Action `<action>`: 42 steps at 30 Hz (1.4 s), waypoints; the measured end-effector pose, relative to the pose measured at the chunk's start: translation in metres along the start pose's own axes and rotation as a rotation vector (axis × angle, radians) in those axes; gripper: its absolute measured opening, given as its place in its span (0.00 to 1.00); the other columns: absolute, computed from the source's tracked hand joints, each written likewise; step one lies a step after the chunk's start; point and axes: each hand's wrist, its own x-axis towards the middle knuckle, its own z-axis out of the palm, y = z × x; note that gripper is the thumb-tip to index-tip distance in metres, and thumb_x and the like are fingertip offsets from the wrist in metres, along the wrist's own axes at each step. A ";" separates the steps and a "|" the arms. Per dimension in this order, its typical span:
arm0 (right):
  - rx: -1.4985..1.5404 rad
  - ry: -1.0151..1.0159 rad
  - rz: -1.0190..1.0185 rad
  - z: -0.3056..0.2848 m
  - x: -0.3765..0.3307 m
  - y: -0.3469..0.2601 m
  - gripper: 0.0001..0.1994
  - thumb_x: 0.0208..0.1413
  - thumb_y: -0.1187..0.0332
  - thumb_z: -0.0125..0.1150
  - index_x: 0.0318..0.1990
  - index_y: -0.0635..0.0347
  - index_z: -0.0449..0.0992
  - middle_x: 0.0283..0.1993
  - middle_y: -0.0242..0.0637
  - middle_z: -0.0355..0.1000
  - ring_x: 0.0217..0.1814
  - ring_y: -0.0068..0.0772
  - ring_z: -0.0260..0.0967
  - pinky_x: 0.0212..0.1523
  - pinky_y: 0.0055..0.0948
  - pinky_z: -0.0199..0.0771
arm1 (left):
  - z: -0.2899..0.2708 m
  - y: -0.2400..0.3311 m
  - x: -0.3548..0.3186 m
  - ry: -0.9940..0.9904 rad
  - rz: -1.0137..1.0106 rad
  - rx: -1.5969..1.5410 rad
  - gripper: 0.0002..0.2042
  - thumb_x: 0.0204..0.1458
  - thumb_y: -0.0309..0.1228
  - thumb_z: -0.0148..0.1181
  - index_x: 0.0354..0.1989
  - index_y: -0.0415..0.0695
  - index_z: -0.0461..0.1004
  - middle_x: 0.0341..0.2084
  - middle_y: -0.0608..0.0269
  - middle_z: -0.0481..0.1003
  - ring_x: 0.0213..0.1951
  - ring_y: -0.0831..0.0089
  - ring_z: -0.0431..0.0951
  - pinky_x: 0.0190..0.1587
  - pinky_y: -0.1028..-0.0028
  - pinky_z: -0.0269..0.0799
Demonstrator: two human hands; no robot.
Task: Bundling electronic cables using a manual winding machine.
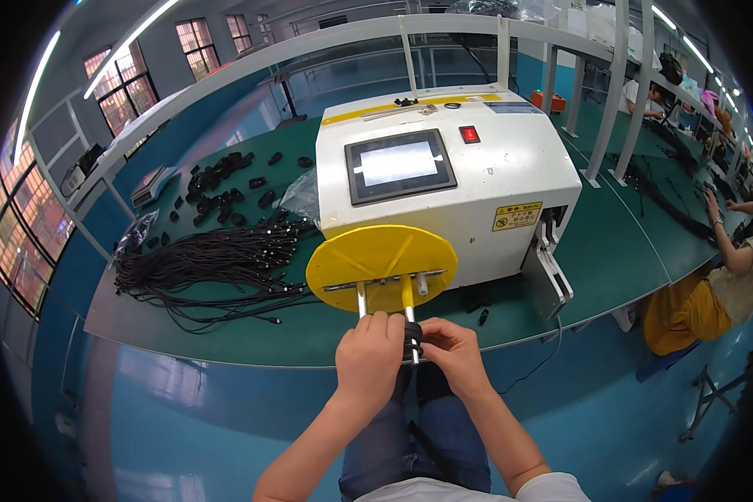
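A round yellow disc (pixel 381 255) on the front of a white machine (pixel 477 167) carries two prongs that point toward me. Black cable (pixel 413 333) is wound about the right prong (pixel 408 301), near its silver tip. My left hand (pixel 368 358) is closed over the end of the left prong (pixel 361 299), its fingers curled against the left side of the cable coil. Most of what lies under that hand is hidden. With thumb and fingertips together, my right hand (pixel 453 356) pinches the coil from the right.
A pile of black cables (pixel 209 259) lies on the green table (pixel 301 335) at left, with small black parts (pixel 217 184) behind it. The machine bears a screen (pixel 400 165) and red switch (pixel 469 134). A metal bracket (pixel 548 276) stands at right. Another person (pixel 703 301) sits farther right.
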 end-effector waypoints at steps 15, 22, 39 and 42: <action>-0.048 -0.352 0.258 -0.003 -0.054 -0.021 0.13 0.45 0.82 0.61 0.41 0.68 0.77 0.46 0.42 0.71 0.36 0.26 0.71 0.33 0.19 0.71 | -0.010 0.013 -0.079 -0.267 -0.345 -0.608 0.20 0.30 0.23 0.69 0.36 0.40 0.70 0.27 0.56 0.72 0.31 0.58 0.75 0.31 0.68 0.71; -0.071 -0.296 0.511 0.007 -0.057 -0.018 0.09 0.50 0.77 0.61 0.40 0.63 0.80 0.31 0.36 0.76 0.22 0.18 0.66 0.20 0.15 0.61 | -0.002 0.019 -0.087 -0.299 -0.407 -0.769 0.18 0.32 0.23 0.69 0.34 0.39 0.71 0.28 0.56 0.73 0.30 0.60 0.76 0.32 0.70 0.72; -0.226 -0.261 0.615 0.025 -0.030 -0.015 0.12 0.53 0.77 0.55 0.44 0.69 0.76 0.31 0.42 0.76 0.16 0.19 0.66 0.17 0.15 0.62 | 0.032 -0.020 -0.110 -0.602 -0.825 -1.701 0.11 0.45 0.26 0.63 0.37 0.42 0.70 0.28 0.60 0.76 0.28 0.69 0.76 0.28 0.76 0.70; -0.387 -0.146 0.458 0.010 -0.023 -0.021 0.11 0.53 0.76 0.54 0.44 0.68 0.76 0.30 0.40 0.76 0.18 0.20 0.67 0.19 0.16 0.64 | 0.040 -0.026 -0.119 -0.627 -0.922 -2.073 0.11 0.48 0.27 0.61 0.40 0.42 0.70 0.31 0.58 0.76 0.31 0.69 0.77 0.29 0.75 0.72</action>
